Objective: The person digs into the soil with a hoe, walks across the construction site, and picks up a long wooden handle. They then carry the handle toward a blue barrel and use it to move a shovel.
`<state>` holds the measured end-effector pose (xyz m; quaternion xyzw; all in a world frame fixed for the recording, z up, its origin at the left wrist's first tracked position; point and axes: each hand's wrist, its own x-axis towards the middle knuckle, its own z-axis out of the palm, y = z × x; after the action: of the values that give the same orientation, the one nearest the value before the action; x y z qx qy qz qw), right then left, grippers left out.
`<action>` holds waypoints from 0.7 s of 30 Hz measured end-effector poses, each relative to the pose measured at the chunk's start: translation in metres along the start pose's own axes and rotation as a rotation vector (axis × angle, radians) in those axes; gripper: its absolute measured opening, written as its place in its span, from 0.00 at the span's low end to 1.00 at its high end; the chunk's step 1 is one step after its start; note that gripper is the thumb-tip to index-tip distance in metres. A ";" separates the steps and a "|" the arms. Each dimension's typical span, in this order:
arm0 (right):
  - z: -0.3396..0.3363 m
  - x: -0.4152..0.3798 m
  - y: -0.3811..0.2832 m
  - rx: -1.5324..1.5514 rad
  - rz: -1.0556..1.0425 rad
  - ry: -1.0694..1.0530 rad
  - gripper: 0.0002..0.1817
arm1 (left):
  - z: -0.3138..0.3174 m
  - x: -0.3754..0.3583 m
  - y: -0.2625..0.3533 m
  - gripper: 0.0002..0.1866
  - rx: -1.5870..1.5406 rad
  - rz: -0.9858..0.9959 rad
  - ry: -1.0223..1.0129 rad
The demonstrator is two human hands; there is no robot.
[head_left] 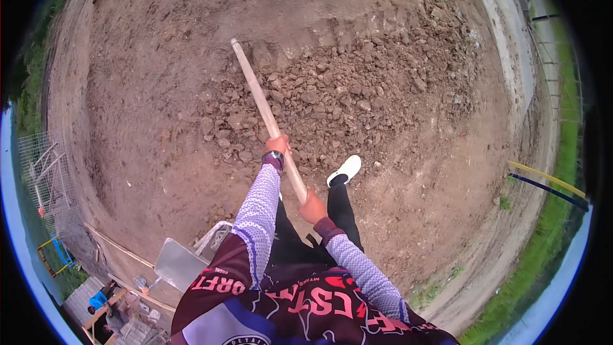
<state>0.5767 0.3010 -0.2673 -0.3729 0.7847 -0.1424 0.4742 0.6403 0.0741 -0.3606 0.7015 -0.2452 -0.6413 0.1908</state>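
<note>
A long pale wooden tool handle slants from the far upper left back toward my body. My left hand, with a dark watch on its wrist, is wrapped round the middle of it. Closer to me, my right hand grips the same handle near its lower end. The far end reaches the edge of a strip of broken soil clods; what kind of tool head it has, if any, I cannot make out. Just ahead of me, a white shoe stands beside the loose clods.
Packed brown earth surrounds the clods. At lower left stands a grey chair-like object. Beyond it, a person in blue is near timber and paving. Wire mesh is at far left; a yellow and black bar crosses at right.
</note>
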 end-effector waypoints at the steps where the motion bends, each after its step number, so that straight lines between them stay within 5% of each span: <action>1: -0.028 -0.022 0.013 -0.163 0.083 -0.049 0.24 | 0.012 -0.010 -0.038 0.12 -0.118 -0.155 -0.012; 8: -0.067 -0.164 0.044 -0.241 0.163 -0.132 0.24 | -0.008 -0.122 -0.136 0.07 -0.360 -0.449 -0.177; 11: -0.050 -0.189 0.041 -0.207 0.105 -0.131 0.24 | -0.039 -0.148 -0.127 0.08 -0.341 -0.388 -0.177; 17: -0.010 -0.104 -0.005 -0.160 -0.340 0.124 0.28 | -0.100 -0.140 0.015 0.06 -0.483 -0.058 -0.052; 21: -0.018 -0.006 -0.165 0.023 -0.606 0.191 0.29 | -0.157 -0.176 0.220 0.06 -0.491 0.493 -0.034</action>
<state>0.6369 0.1904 -0.1594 -0.5692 0.6772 -0.3206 0.3387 0.7641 -0.0072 -0.0747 0.5435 -0.2487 -0.6275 0.4990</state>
